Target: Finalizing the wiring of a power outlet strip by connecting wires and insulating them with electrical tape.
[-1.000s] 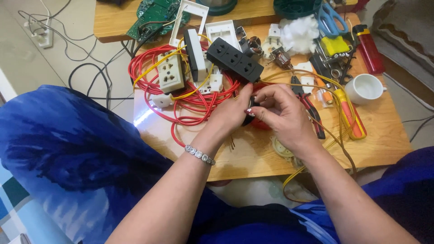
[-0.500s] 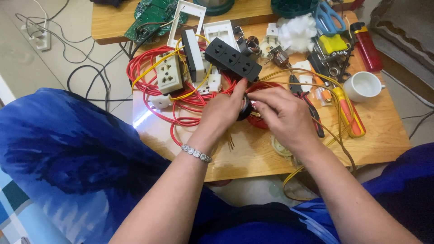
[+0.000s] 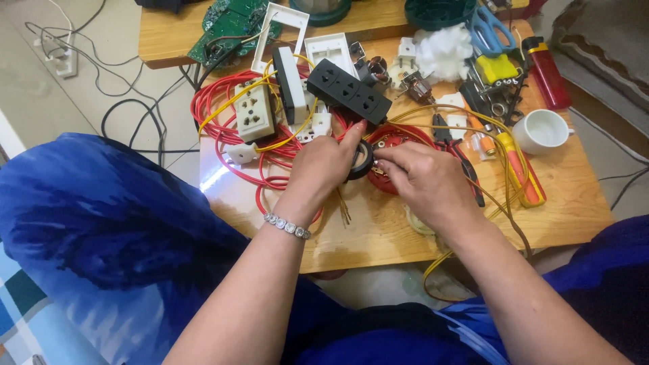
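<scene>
My left hand (image 3: 324, 165), with a bracelet on the wrist, holds a roll of black electrical tape (image 3: 360, 161) upright between thumb and fingers. My right hand (image 3: 426, 182) meets it from the right, its fingertips pinched at the roll's edge. Both hands hover over a low wooden table (image 3: 378, 233), just in front of a round red part (image 3: 399, 145) with screws. A black three-outlet socket strip (image 3: 348, 90) lies right behind the hands. Bare copper wire ends (image 3: 345, 213) stick out under my left hand.
Coiled red and yellow wires (image 3: 230, 145) with a beige socket (image 3: 253, 118) lie left. On the right are pliers (image 3: 453, 138), an orange-yellow screwdriver (image 3: 517, 169), a white cup (image 3: 541, 130), blue scissors (image 3: 490, 30), a red lighter (image 3: 547, 71) and white fluff (image 3: 443, 51). A green circuit board (image 3: 233, 23) sits behind.
The view has shifted slightly. My hands stayed together over the table; the tape roll now stands more plainly visible between them, and my right fingertips have moved onto its edge.
</scene>
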